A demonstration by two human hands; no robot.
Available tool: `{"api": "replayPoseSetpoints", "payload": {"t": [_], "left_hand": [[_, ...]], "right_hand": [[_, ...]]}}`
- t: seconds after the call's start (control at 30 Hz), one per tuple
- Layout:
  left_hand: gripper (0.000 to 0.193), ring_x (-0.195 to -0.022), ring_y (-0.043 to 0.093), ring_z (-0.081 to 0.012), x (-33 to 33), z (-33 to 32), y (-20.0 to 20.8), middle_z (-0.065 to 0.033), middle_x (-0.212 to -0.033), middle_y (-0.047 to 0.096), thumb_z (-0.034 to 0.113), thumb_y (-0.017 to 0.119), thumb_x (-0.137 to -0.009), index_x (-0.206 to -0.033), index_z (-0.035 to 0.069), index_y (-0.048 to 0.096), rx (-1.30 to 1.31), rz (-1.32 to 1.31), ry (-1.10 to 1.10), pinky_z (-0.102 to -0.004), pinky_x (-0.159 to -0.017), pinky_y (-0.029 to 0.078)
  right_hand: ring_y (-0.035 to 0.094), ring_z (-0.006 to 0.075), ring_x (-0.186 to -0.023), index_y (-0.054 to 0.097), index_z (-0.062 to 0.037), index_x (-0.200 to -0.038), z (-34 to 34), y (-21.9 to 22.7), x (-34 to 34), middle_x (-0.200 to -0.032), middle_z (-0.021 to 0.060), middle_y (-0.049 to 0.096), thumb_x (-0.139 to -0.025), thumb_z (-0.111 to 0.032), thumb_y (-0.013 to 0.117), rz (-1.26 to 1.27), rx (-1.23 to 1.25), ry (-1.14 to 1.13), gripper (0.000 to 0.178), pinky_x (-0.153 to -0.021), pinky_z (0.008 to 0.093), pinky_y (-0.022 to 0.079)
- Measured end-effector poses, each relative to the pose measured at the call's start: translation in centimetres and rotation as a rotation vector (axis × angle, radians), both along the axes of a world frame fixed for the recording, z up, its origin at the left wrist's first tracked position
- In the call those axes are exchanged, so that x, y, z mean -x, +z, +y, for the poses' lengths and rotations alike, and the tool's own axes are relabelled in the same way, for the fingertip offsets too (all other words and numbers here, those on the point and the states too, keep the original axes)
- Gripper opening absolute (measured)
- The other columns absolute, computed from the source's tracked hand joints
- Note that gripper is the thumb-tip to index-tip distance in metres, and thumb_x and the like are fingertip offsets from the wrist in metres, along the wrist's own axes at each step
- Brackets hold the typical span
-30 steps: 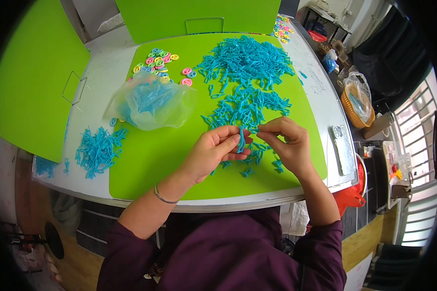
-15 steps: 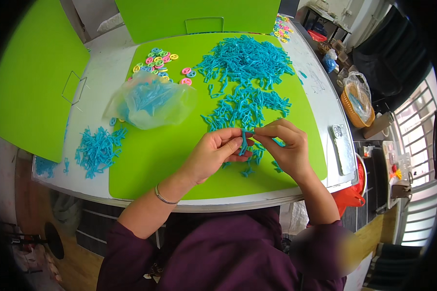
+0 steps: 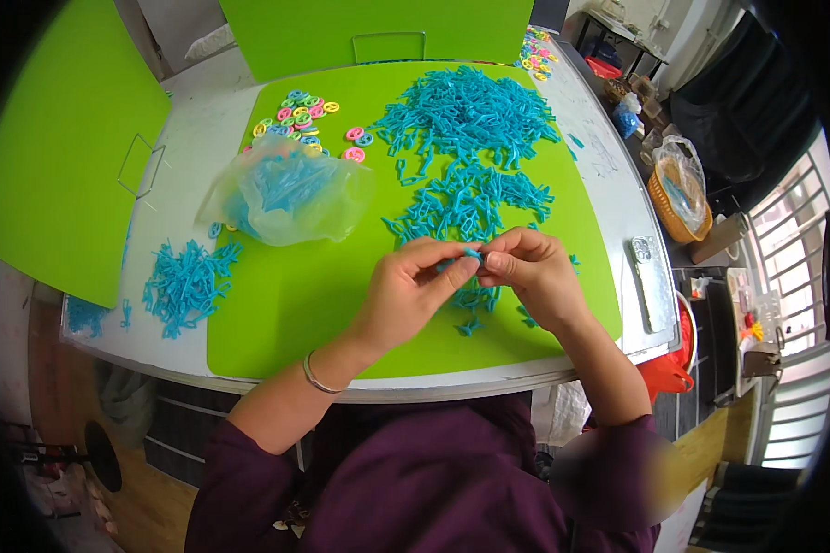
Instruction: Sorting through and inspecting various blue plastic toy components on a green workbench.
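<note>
Over the green mat point(image 3: 286, 323), my two hands meet at a small blue plastic piece point(image 3: 471, 252). My left hand point(image 3: 406, 293) pinches it between thumb and fingers. My right hand point(image 3: 542, 278) is closed at the piece's other side, its thumb and fingertips pressed together there. Most of the piece is hidden by the fingers. Just beyond and beneath my hands lie scattered blue plastic pieces point(image 3: 456, 198) of like colour, some with open loops. They run up to a large heap of blue pieces point(image 3: 470, 111) at the mat's far side.
A translucent bag point(image 3: 314, 217) with blue pieces lies left of centre, beside colourful small round pieces point(image 3: 301, 118). Another blue pile point(image 3: 189, 288) sits on the white table point(image 3: 171, 361) at left. A phone-like object point(image 3: 651, 284) lies at right. Green boards point(image 3: 55, 147) stand behind and left.
My hands have drawn closer together. The blue piece, which hung down from my left fingers, now shows only as a short bit between the fingertips.
</note>
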State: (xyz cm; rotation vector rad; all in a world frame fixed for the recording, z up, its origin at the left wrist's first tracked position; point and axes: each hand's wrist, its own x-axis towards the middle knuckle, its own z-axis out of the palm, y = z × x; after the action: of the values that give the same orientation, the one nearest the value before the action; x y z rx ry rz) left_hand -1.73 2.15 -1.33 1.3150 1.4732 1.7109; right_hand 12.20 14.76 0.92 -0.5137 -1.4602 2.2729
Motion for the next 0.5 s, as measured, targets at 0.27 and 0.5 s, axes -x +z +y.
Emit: {"api": "replayPoseSetpoints", "payload": {"t": [0.27, 0.5], "left_hand": [[0.015, -0.081, 0.066, -0.024, 2.8, -1.2, 3.7, -0.013, -0.093, 0.063, 0.015, 0.058, -0.085, -0.094, 0.009, 0.049, 0.016, -0.955, -0.156, -0.0312, -0.069, 0.056], [0.012, -0.077, 0.064, -0.017, 2.7, -0.8, 1.9, -0.0097, -0.087, 0.063, 0.007, 0.061, -0.084, -0.095, 0.007, 0.057, 0.08, -0.978, -0.212, -0.0257, -0.064, 0.054]], "right_hand": [[0.057, 0.0111, -0.07, 0.067, -0.0014, -0.091, 4.6, 1.7, -2.3, -0.08, 0.0075, 0.064, -0.079, -0.007, 0.064, -0.424, -1.126, -0.397, 0.013, -0.063, 0.0257, 0.044], [0.055, 0.0161, -0.065, 0.067, -0.0015, -0.085, 4.2, 0.9, -2.2, -0.075, 0.0083, 0.061, -0.074, -0.009, 0.068, -0.501, -1.215, -0.237, 0.014, -0.061, 0.0284, 0.044]]}}
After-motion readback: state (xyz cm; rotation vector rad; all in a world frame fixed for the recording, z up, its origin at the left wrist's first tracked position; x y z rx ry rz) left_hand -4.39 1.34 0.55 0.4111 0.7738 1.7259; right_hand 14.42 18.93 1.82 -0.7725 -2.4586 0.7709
